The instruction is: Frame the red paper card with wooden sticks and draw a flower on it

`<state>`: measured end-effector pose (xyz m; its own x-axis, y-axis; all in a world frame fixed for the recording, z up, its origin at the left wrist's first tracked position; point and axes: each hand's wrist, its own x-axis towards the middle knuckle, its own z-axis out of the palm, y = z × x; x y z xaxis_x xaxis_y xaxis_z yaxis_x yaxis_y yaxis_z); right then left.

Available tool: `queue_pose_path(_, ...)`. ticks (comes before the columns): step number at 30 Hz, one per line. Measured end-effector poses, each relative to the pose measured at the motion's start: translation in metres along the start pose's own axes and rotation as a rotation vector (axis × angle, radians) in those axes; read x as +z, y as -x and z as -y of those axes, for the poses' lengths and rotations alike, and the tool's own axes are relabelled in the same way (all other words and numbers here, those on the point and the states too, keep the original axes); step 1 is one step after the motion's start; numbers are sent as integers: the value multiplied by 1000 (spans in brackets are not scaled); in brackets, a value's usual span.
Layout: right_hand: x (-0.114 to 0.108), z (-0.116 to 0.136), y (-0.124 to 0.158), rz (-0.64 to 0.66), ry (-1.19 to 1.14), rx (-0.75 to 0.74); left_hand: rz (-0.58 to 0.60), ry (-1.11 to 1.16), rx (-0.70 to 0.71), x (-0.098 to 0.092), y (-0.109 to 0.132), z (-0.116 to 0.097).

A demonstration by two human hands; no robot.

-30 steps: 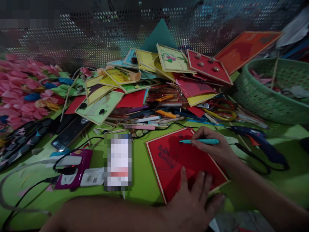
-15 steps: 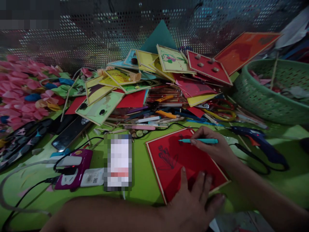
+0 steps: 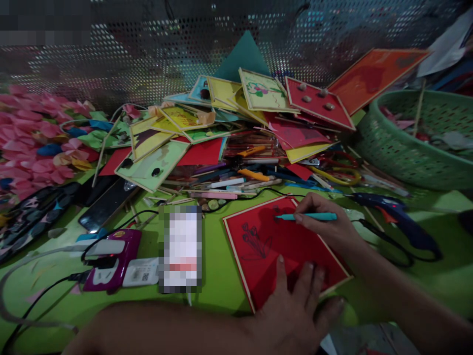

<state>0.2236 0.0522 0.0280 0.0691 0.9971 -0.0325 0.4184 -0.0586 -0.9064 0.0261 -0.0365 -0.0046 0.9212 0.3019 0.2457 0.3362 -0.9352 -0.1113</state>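
Observation:
A red card edged with thin wooden sticks lies on the green tabletop. On its left half is a dark line drawing of flowers. My left hand rests on the card's lower part with fingers spread. My right hand pinches a turquoise felt-tip pen, held nearly level. The pen's tip is at the upper part of the card, beside a small dark mark; whether it touches the surface I cannot tell.
Left of the card lie a phone and a purple power strip with cables. Framed cards and pens are heaped behind. At right are a blue glue gun and a green basket; pink paper flowers fill the far left.
My right hand and the pen have shifted slightly to the right and a touch down on the card. My left hand stays in place.

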Motion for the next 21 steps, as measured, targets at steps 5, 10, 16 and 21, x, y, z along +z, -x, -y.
queue_pose_path(5, 0, 0, 0, -24, -33, 18, -36, 9, -21, 2, 0, -1)
queue_pose_path(10, 0, 5, -1, -44, -62, -1, -33, -3, -16, 0, 0, 1)
queue_pose_path(16, 1, 5, -1, -21, -50, 2, -37, 8, -17, 0, 0, 1)
queue_pose_path(21, 1, 2, -2, -11, 1, -16, -67, 13, -35, 2, 0, -1)
